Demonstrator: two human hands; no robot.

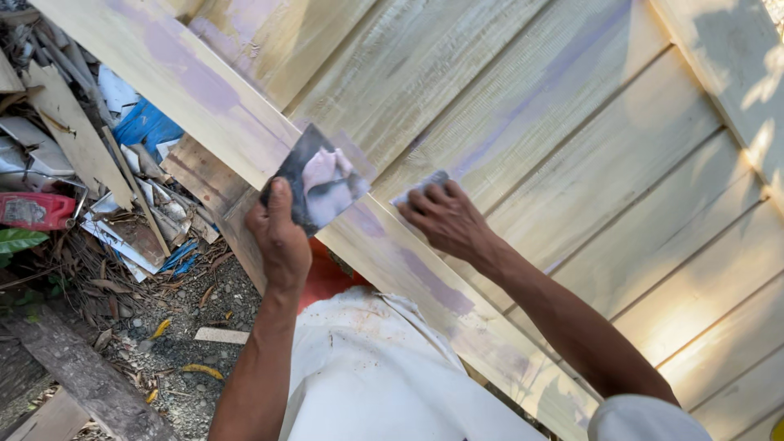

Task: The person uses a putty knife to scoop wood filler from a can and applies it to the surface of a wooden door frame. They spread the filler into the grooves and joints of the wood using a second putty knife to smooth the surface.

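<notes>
l hand [280,237] grips dark putty board [314,186] w/ pinkish filler; r hand [443,219] closed on small scraper [418,189] against wood panel [572,163]. purple filled patches in spots, most boards bare.

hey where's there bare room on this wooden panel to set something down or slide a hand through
Free: the slatted boards right of the right hand, out to the sunlit edge, and the upper boards above both hands. Crowded: the frame rail where the left hand holds a dark putty board, and the ground at left, covered in a scrap pile.
</notes>
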